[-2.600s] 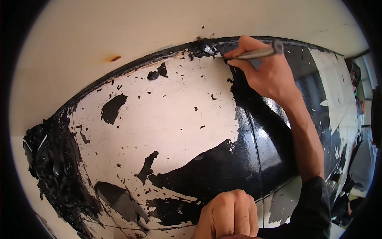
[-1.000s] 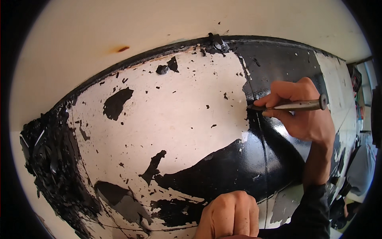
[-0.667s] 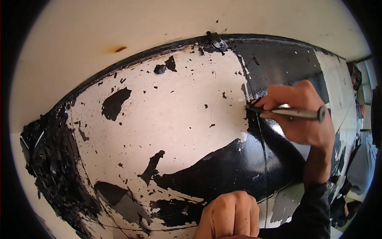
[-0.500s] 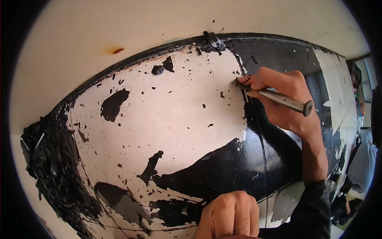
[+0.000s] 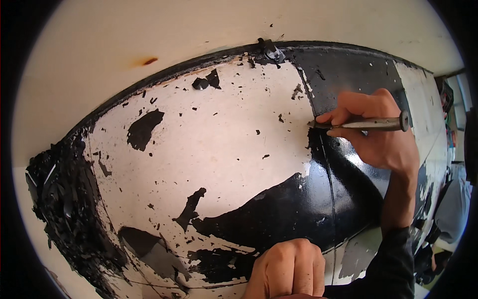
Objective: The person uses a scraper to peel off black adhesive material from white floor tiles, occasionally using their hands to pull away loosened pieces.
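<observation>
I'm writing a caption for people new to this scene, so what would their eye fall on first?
Probably the contrast at centre: a pale patch edged by ragged, glossy black coating below and to its right. Right of centre, the right hand grips a slim tool, its tip at the boundary. A heap of black flakes stands out at far left.

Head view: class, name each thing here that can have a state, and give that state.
Black coating: patchy, ragged-edged, glossy in places
Metal tool: held, tip at the black coating's edge
Right hand: closed on the metal tool
Left hand: curled
Pale surface: exposed, speckled
Dark scraps: heaped, crumpled
Beige surface at top: rust-stained
</observation>
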The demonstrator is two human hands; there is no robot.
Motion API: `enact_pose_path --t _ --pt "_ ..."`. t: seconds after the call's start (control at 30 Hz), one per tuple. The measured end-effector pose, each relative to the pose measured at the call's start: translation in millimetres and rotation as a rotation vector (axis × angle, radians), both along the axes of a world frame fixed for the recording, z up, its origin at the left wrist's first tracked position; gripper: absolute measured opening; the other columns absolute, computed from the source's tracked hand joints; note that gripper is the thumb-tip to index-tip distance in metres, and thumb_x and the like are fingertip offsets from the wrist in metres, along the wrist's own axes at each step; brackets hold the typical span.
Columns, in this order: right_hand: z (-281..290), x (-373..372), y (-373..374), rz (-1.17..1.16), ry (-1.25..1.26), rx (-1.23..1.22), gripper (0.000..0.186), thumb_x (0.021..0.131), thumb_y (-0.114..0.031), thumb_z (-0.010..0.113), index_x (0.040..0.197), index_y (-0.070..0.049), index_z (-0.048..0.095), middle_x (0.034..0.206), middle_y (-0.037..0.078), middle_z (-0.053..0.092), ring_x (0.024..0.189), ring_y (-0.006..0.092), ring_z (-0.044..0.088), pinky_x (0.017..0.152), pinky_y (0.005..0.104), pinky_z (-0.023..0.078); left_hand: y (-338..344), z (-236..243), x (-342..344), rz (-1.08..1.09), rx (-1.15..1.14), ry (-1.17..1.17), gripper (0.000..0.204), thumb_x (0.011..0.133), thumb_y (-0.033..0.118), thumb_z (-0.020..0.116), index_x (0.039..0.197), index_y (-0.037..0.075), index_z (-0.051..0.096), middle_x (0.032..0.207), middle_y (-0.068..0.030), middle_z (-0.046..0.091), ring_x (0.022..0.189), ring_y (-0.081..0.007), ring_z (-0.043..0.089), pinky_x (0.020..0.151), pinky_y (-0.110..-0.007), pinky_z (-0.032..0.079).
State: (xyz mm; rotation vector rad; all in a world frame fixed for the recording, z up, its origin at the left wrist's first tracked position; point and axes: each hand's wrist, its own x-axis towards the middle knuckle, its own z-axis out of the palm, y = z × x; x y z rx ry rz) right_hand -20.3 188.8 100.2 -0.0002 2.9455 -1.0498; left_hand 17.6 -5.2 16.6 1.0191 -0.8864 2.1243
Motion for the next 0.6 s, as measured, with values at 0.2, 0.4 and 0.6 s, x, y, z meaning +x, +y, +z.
enact_pose_path --t 0.2,0.4,0.6 --pt "0 -2 -6 -0.047 0.104 0.063 0.019 0.075 0.012 0.07 0.079 0.001 0.056 0.08 0.016 0.072 0.092 0.0285 0.078 0.07 0.035 0.057 2 -1 -3 0.006 0.02 0.027 0.027 0.097 0.012 0.072 0.075 -0.003 0.072 0.078 -0.0218 0.07 0.061 -0.0339 0.068 0.062 -0.041 0.061" --pt "12 14 -12 0.015 -0.195 -0.003 0.019 0.071 0.005 0.08 0.082 -0.001 0.066 0.077 0.012 0.074 0.084 0.0248 0.078 0.07 0.0353 0.056 0 -2 -1 -0.004 -0.017 -0.03 0.027 0.097 0.012 0.072 0.075 -0.003 0.072 0.079 -0.0221 0.069 0.062 -0.0342 0.068 0.063 -0.041 0.061" --pt "-1 5 -9 0.085 0.045 -0.005 0.018 0.071 0.008 0.076 0.083 0.001 0.066 0.078 0.014 0.073 0.079 0.0303 0.076 0.067 0.038 0.057 -1 -2 -3 -0.007 0.015 0.013 0.027 0.098 0.012 0.071 0.075 -0.003 0.072 0.08 -0.0223 0.069 0.061 -0.0344 0.067 0.062 -0.04 0.061"
